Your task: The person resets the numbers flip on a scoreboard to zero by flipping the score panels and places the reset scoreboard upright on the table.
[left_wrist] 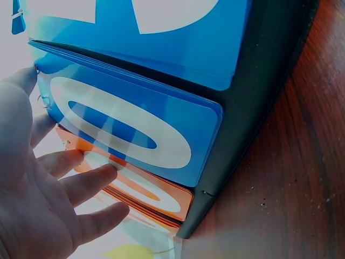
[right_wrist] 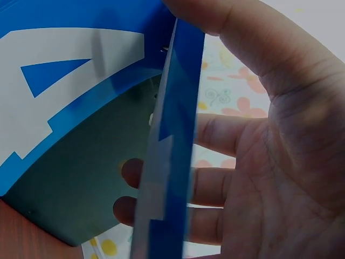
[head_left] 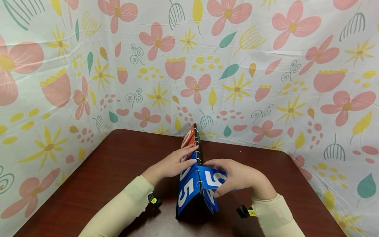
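Note:
A tent-shaped flip scoreboard (head_left: 193,215) stands on the table, its ring-bound ridge running away from me. Its left face carries a blue 5 card (head_left: 189,194), a blue 0 card (left_wrist: 202,129) and orange cards (left_wrist: 180,197). My left hand (head_left: 174,162) rests along the ridge near the middle rings, fingers extended and slightly spread. On the right side, my right hand (head_left: 241,176) holds a blue card with a white 5 (head_left: 214,177) between thumb and fingers, lifted away from the board. Below it hangs a blue 4 card (right_wrist: 81,70).
The dark reddish wooden table (head_left: 127,158) extends on both sides of the scoreboard. A floral-patterned cloth (head_left: 189,82) hangs behind and along the sides. Small black wrist devices (head_left: 154,200) with yellow labels sit by both cuffs.

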Action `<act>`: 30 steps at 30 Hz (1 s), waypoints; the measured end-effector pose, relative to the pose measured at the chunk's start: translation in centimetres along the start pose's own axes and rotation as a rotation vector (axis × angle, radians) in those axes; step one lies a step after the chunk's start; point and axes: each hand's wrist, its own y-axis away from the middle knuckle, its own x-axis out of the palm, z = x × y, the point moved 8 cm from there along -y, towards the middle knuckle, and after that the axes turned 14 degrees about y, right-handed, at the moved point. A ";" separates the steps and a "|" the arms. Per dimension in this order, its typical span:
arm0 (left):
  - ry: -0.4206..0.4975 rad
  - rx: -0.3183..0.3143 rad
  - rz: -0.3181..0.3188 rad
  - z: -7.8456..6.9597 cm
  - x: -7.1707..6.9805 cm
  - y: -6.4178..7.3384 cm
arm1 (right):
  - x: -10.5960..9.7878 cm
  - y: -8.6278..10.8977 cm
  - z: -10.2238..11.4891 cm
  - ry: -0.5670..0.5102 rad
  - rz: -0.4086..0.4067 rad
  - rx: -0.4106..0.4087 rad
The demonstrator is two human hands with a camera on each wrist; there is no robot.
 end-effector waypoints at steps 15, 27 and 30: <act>-0.002 -0.005 -0.004 0.0 0.0 -0.1 | -2.9 2.4 -0.9 0.047 -0.102 0.011; 0.000 -0.010 -0.014 0.2 0.1 -0.1 | -5.1 4.5 -0.9 -0.056 -0.208 -0.054; -0.001 -0.008 -0.015 0.2 0.1 -0.1 | -5.4 4.7 -0.8 -0.131 -0.215 -0.082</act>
